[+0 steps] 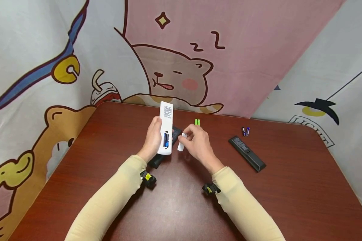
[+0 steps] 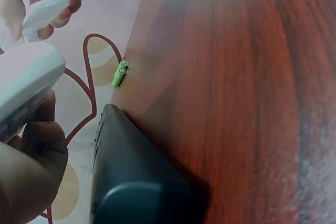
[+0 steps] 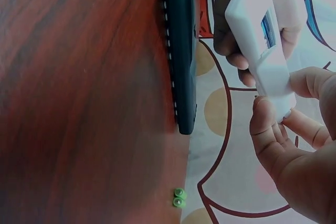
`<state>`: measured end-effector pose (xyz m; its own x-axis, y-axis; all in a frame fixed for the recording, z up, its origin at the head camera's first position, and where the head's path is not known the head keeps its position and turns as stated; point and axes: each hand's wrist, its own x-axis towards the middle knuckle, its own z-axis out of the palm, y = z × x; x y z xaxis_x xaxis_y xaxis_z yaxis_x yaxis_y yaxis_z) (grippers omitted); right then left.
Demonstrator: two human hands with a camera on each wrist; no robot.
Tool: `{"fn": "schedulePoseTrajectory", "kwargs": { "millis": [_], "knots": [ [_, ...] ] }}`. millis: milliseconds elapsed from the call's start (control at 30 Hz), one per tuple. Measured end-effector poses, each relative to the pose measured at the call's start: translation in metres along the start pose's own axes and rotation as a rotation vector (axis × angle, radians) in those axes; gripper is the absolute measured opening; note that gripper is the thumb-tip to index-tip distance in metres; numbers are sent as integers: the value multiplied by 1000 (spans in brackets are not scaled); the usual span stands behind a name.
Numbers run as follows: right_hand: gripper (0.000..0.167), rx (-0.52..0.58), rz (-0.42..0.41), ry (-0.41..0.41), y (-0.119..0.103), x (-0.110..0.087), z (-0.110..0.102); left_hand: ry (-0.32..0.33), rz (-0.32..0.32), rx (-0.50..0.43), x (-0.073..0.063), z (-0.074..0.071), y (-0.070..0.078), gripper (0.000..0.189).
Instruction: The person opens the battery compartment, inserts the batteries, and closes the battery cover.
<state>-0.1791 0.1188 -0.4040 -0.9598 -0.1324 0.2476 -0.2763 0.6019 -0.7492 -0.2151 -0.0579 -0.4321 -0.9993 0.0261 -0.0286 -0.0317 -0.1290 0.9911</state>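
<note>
My left hand (image 1: 152,138) grips a white remote control (image 1: 166,115) with its back facing up. Its battery compartment is uncovered, and blue-and-black batteries (image 1: 166,140) lie inside. Just to the right, my right hand (image 1: 199,143) pinches a small white battery cover (image 1: 181,146) between thumb and fingers. Cover and remote stand apart in the head view. The right wrist view shows the cover (image 3: 277,92) overlapping the end of the remote (image 3: 251,19); contact there is unclear. Under the held remote, a black remote (image 1: 156,161) lies on the table, partly hidden.
Two green batteries (image 1: 197,122) are beyond my right hand. Farther right, another black remote (image 1: 247,153) lies face down, with blue-purple batteries (image 1: 245,131) behind it. The brown table (image 1: 175,207) reaches back to a printed cloth (image 1: 244,67).
</note>
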Motion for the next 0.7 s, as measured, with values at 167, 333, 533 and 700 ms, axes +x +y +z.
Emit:
{"fn": "schedulePoseTrajectory", "kwargs": {
  "millis": [167, 333, 533, 700],
  "knots": [
    [16, 29, -9, 28, -3, -1, 5, -6, 5, 6, 0, 1, 1, 35],
    [19, 46, -18, 54, -6, -1, 9, -17, -1, 25, -1, 2, 1, 35],
    [20, 53, -24, 77, -9, 0, 13, -8, -12, 45, -2, 2, 1, 36],
    [20, 61, -33, 83, -11, 1, 16, -1, -3, 72, -1, 3, 0, 36]
  ]
}}
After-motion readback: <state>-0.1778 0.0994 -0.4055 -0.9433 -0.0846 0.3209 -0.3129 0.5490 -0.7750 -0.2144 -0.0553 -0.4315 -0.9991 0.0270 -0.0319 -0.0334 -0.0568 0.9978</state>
